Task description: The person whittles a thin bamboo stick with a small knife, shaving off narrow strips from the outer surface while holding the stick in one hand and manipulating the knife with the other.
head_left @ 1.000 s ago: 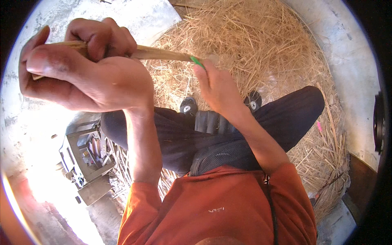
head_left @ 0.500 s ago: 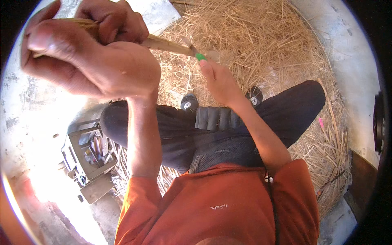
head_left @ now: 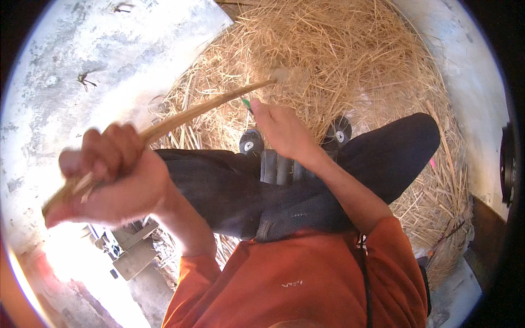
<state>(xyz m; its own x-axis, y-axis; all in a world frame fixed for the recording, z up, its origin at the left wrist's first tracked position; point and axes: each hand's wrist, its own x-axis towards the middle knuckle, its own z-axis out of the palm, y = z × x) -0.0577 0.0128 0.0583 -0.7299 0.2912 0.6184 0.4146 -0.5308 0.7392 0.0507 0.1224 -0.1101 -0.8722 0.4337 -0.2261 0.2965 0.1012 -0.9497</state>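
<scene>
My left hand (head_left: 109,180) is closed around the thick end of a long bundle of straw (head_left: 202,109), which runs up and right toward the straw heap (head_left: 339,60). My right hand (head_left: 281,128) sits just below the bundle's far end, its fingers pinched on a small green piece (head_left: 246,104). Both hands are above my crossed legs in dark trousers (head_left: 306,186). The left hand is blurred.
The straw heap covers the ground ahead and to the right, on a pale concrete floor (head_left: 82,71). Two dark shoe tips (head_left: 251,143) poke out near the straw. A greyish block-like object (head_left: 134,249) lies at lower left in bright glare.
My left hand has dropped from the top left down to the middle left, and the bundle now slopes upward to the right. My right hand has barely moved.
</scene>
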